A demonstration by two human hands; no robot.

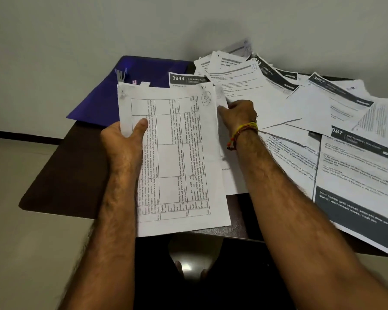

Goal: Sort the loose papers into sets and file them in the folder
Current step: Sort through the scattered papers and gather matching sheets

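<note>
My left hand (125, 139) grips a set of white sheets (177, 153) by its left edge, thumb on top; the top sheet carries a printed table and a circled "S-1" at its upper right. My right hand (240, 113), with a beaded thread band at the wrist, pinches the corner of a sheet just right of that set. A blue folder (112, 97) lies open behind the held sheets at the table's far left. Loose papers (300, 104) with dark headers and numbers such as 3644 and 3667 spread in a heap across the table's right half.
The dark brown table (72, 166) stands against a pale wall. A large sheet with a dark band (356, 198) overhangs the front right edge. Pale floor lies to the left, and a foot (188, 268) shows below the table.
</note>
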